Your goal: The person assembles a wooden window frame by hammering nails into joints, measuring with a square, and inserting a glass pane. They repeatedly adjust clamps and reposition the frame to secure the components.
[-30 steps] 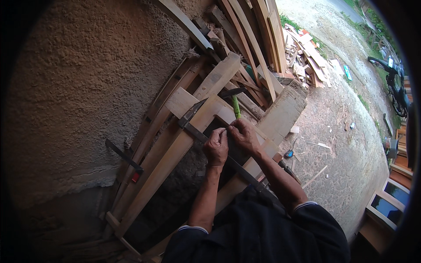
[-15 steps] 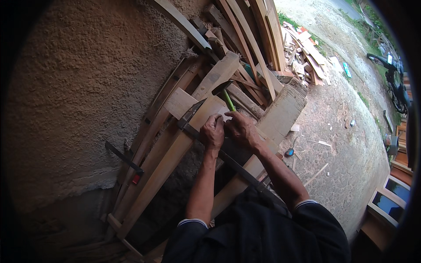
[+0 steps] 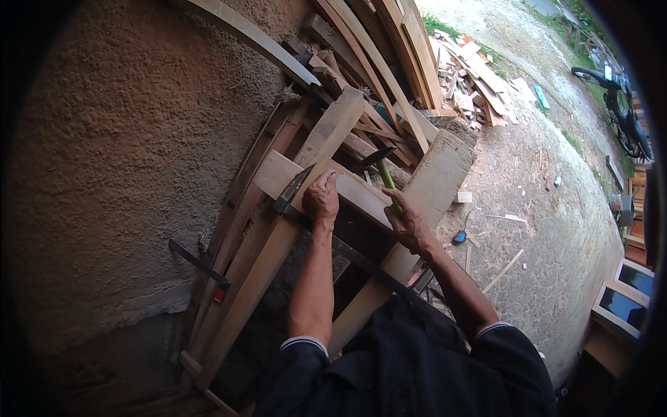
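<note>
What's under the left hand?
Under the left hand is the corner of a wooden frame. A dark metal bar passes below the wrist. The fingers cover some wood, so I can't tell whether something small is hidden there.

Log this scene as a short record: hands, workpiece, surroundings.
left hand: curled, at a corner of the wooden frame; contents hidden
right hand: gripping the hammer by its green handle
across frame: long dark bar
ground, right: small blue-and-black object
background: scrap-wood pile, motorcycle
</note>
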{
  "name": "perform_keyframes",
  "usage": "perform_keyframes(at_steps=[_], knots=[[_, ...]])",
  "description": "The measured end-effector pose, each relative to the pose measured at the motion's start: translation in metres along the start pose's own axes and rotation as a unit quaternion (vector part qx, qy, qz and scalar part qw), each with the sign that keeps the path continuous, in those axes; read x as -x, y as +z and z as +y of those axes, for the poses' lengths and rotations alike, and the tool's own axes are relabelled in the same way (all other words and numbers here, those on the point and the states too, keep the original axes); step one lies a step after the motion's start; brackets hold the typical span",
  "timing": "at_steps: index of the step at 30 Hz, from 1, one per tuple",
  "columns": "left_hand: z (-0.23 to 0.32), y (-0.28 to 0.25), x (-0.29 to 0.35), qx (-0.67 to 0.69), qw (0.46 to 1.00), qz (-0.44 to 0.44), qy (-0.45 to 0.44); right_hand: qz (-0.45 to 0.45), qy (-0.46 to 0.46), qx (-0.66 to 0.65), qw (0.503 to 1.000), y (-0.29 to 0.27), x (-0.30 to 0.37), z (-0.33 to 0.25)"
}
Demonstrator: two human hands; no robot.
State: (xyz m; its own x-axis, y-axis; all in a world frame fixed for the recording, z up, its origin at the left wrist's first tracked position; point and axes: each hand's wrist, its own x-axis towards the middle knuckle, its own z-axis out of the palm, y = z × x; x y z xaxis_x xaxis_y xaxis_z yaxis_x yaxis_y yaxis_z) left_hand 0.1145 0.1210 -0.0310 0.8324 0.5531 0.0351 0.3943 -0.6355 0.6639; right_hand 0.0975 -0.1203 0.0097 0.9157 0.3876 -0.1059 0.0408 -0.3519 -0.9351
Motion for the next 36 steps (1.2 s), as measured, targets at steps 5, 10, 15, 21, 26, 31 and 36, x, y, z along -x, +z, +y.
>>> perform_keyframes(at_steps=[5, 10, 15, 21, 26, 31, 36], knots=[[0.003, 0.001, 0.003, -0.022, 0.999, 0.017, 0.023, 0.030, -0.125, 0.051, 0.990, 0.002, -0.004, -0.006], [0.007, 0.002, 0.005, -0.040, 0.999, 0.024, 0.021, -0.041, -0.120, 0.127, 0.984, 0.011, -0.018, -0.009], [0.010, -0.001, 0.004, -0.079, 0.997, 0.015, 0.020, -0.078, -0.109, 0.200, 0.971, 0.015, -0.024, -0.023], [0.008, 0.001, 0.006, -0.075, 0.997, 0.004, 0.016, -0.121, -0.070, 0.246, 0.959, 0.014, -0.029, -0.035], [0.004, 0.002, 0.005, -0.075, 0.995, 0.032, 0.055, -0.094, -0.101, 0.239, 0.961, 0.016, -0.029, -0.035], [0.003, 0.001, 0.005, -0.064, 0.998, 0.011, 0.011, -0.109, -0.087, 0.259, 0.956, 0.014, -0.033, -0.041], [-0.006, -0.001, -0.006, 0.110, 0.992, 0.064, -0.021, -0.068, -0.152, 0.246, 0.955, 0.014, -0.026, -0.051]])
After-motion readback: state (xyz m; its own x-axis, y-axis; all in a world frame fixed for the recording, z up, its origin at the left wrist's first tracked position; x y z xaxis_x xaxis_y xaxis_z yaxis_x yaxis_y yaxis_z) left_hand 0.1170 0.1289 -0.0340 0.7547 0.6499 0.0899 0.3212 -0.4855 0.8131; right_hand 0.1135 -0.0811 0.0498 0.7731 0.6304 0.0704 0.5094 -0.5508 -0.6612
